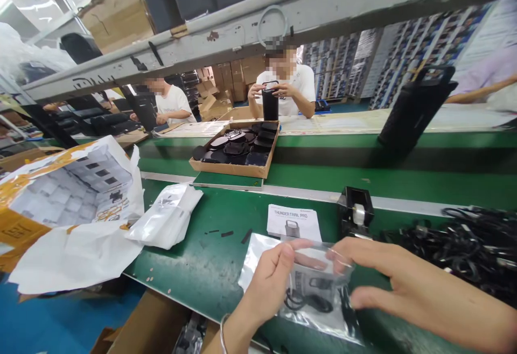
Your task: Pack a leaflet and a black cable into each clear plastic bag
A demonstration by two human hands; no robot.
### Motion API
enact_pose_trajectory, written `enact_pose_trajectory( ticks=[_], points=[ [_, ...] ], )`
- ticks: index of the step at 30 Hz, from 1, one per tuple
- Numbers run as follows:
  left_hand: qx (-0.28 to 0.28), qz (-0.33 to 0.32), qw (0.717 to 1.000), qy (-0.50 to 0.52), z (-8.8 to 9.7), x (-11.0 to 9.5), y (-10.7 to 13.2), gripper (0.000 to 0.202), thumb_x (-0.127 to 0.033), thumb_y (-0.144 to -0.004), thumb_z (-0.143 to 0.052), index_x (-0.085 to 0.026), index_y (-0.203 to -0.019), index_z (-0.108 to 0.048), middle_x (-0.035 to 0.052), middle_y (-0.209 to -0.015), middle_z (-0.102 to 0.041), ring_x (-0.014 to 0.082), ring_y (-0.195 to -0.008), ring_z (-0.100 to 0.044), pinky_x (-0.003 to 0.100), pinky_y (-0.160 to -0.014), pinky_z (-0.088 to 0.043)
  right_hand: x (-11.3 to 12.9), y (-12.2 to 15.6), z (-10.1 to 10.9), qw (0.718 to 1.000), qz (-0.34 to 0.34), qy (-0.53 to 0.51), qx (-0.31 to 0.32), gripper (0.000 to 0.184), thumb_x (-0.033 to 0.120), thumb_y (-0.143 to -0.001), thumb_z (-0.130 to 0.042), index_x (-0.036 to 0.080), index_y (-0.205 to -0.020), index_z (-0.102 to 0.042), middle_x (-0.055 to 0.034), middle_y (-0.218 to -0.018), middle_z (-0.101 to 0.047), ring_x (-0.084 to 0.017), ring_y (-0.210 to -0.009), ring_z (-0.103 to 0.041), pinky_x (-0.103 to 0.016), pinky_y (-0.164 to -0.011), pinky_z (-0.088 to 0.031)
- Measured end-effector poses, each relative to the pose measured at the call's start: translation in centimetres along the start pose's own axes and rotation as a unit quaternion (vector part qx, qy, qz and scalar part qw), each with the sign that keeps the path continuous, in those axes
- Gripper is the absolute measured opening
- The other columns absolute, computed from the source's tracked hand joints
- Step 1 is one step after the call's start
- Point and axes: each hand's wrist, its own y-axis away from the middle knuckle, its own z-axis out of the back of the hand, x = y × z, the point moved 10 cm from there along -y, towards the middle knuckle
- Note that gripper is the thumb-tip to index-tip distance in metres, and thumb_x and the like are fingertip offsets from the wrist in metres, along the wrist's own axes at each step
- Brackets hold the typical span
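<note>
Grasps a clear plastic bag (323, 319) near its top edge with the left hand (270, 273), with the thumb over the film and the other fingers behind. Holds it low over the near side of the green workbench (194, 273), between both hands, with a coiled black cable (319, 304) showing inside. Touches the film at the upper right with the fingertips of the right hand (375, 270), with the thumb spread apart beside the right edge; cannot tell whether pinching any plastic there. Wears a thin bracelet (222, 333) on the left wrist. Has printed booklets (293, 220) just beyond, with a black holder (346, 211) bearing a white roll beside them, and a heap of black cables (456, 254) farther right. Has flat white packets (165, 216) off to the left, next to an open orange-and-white sack (135, 173). Faces a cardboard tray (230, 169) full of dark parts (236, 148) and, across the bench, a co-worker (304, 82) grasping a black device (270, 104) with both hands.
</note>
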Motion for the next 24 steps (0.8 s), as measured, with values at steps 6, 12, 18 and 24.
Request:
enact_pose_trajectory(
  ticks=[6, 12, 18, 24],
  points=[
    [-0.084, -0.002, 0.994, -0.071, 1.0, 0.2, -0.6, 0.024, -0.035, -0.066, -0.076, -0.015, -0.075, -0.068, 0.0008, -0.065, -0.065, 0.0142, -0.061, -0.057, 0.024, -0.060, -0.045, -1.6, 0.0, -1.0, 0.997, -0.051, -0.056, 0.023, 0.016, 0.033, -0.084, -0.056, 0.024, -0.072, -0.054, 0.0025, -0.076, -0.062, -0.017, -0.072, -0.058, -0.027, -0.067, -0.045],
    [-0.068, -0.040, 0.989, -0.122, 0.8, -0.3, -1.0, 0.028, -0.038, -0.086, -0.055, -0.016, -0.086, -0.073, 0.0057, -0.079, -0.067, 0.0187, -0.075, -0.058, 0.027, -0.068, -0.045, -4.8, 1.4, 0.9, 0.945, -0.095, -0.240, -0.201, 0.036, 0.043, -0.079, -0.061, 0.026, -0.109, -0.051, -0.0031, -0.089, -0.065, -0.021, -0.086, -0.063, -0.032, -0.077, -0.051],
    [-0.079, -0.080, 0.981, -0.161, 1.1, -1.0, -1.0, 0.030, -0.041, -0.088, -0.053, -0.019, -0.091, -0.074, 0.0044, -0.078, -0.064, 0.0183, -0.075, -0.056, 0.027, -0.069, -0.044, -5.9, 2.1, 0.8, 0.885, -0.147, -0.368, -0.244, 0.030, 0.043, -0.068, -0.072, 0.024, -0.090, -0.061, -0.0040, -0.075, -0.072, -0.021, -0.069, -0.068, -0.029, -0.064, -0.056],
    [-0.107, -0.092, 0.972, -0.188, 1.4, -2.0, -0.8, 0.036, -0.044, -0.089, -0.049, -0.018, -0.092, -0.075, 0.0052, -0.075, -0.064, 0.0183, -0.070, -0.056, 0.027, -0.064, -0.044, -6.2, 2.5, 1.3, 0.883, -0.115, -0.359, -0.281, 0.051, 0.044, -0.071, -0.069, 0.030, -0.118, -0.057, -0.0052, -0.108, -0.070, -0.023, -0.091, -0.066, -0.033, -0.077, -0.056]
  ],
)
